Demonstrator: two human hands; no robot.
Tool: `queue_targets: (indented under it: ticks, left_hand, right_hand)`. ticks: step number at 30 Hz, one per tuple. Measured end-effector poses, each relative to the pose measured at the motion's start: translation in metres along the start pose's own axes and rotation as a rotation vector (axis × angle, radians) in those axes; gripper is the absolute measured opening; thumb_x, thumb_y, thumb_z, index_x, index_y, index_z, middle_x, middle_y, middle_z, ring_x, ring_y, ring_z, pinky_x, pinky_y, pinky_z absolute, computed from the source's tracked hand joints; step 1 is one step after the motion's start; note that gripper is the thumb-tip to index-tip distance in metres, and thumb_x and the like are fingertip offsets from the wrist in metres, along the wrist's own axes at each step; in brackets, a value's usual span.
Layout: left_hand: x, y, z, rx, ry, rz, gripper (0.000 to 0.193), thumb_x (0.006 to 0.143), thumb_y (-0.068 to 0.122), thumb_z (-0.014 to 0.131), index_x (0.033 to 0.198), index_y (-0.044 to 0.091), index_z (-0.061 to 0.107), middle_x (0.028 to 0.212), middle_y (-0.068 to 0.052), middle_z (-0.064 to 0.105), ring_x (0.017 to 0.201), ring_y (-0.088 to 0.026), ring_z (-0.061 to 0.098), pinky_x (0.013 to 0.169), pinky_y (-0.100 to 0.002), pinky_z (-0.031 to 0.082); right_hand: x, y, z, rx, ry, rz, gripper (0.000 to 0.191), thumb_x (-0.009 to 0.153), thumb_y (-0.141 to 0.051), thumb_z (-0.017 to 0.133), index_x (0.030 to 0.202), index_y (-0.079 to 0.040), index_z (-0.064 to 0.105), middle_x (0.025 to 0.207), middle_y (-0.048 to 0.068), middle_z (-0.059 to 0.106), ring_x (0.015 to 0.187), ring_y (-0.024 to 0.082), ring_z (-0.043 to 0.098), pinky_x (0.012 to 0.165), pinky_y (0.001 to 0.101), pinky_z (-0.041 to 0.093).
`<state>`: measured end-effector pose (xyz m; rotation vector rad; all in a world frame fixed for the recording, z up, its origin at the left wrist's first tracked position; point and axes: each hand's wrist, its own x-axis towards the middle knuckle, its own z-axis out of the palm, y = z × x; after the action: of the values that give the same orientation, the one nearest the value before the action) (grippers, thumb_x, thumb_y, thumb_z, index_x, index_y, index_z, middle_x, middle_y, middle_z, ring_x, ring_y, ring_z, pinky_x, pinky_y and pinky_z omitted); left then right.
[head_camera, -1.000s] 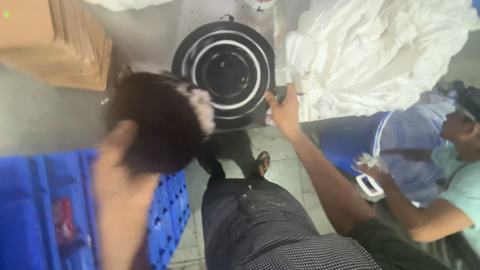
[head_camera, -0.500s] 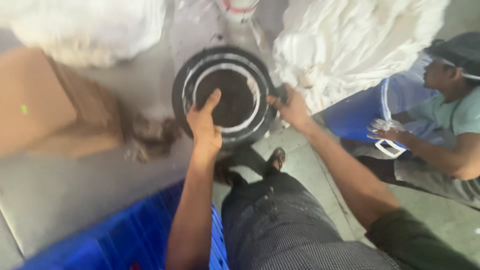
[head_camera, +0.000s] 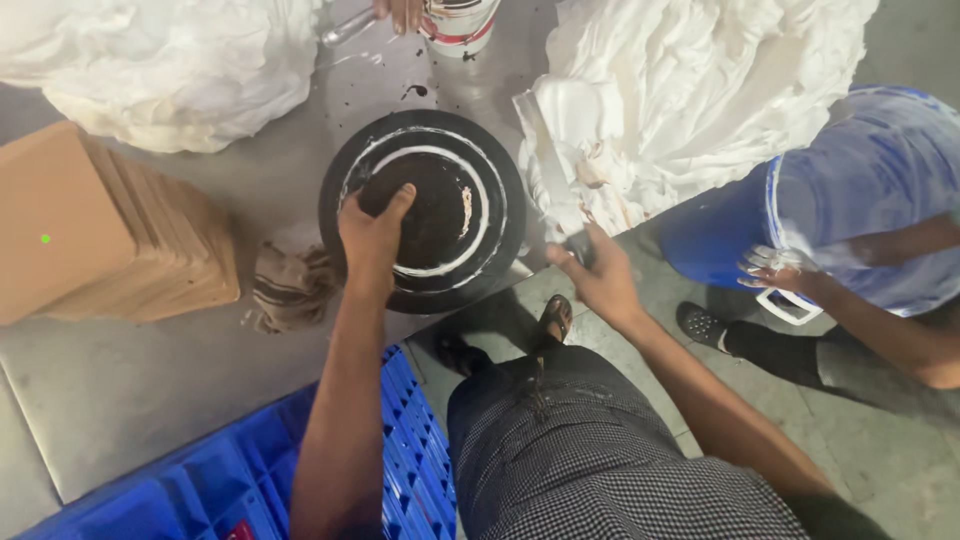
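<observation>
left hand – fingers pressed on dark round cake atop black turntable | right hand – closed on long metal spatula

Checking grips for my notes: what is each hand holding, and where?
Left hand presses on the dark cake, gripping nothing. Right hand grips the long knife by its handle.

We see a black turntable ringed in white under a dark brown cake. Our trousers are black-and-white checked, beside a blue crate.
</observation>
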<state>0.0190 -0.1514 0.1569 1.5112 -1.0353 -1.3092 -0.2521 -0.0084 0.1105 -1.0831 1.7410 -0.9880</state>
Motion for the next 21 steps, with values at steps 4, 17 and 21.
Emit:
queue_targets:
  ticks: [4,17,21]
  left_hand:
    - [0.005,0.012,-0.003,0.252,-0.049,-0.002,0.05,0.081,0.032,0.081,0.114,-0.004,0.071,0.105,-0.015,0.077,0.092,-0.022,0.075,0.083,-0.032,0.059]
    - [0.035,0.006,0.009,0.806,0.066,0.138,0.076,0.088,0.052,0.082,0.132,-0.006,0.061,0.134,-0.033,0.052,0.134,-0.047,0.042,0.115,-0.052,0.031]
    - [0.023,-0.005,0.017,0.718,0.24,0.383,0.068,0.092,0.047,0.07,0.134,-0.005,0.059,0.132,-0.028,0.054,0.131,-0.048,0.041,0.112,-0.055,0.033]
  right_hand:
    - [-0.021,0.016,-0.038,0.043,-0.005,0.033,0.041,0.092,-0.03,0.074,0.12,-0.003,0.061,0.072,0.001,0.062,0.046,0.007,0.051,0.039,0.0247,0.041]
    - [-0.036,0.008,-0.057,0.302,-0.053,0.192,0.037,0.092,-0.018,0.069,0.124,-0.001,0.062,0.061,0.005,0.064,0.042,0.012,0.057,0.039,0.0278,0.044]
    - [-0.045,0.013,-0.055,0.235,-0.038,0.204,0.032,0.093,-0.016,0.07,0.12,-0.001,0.063,0.062,0.004,0.063,0.044,0.011,0.057,0.04,0.0276,0.045]
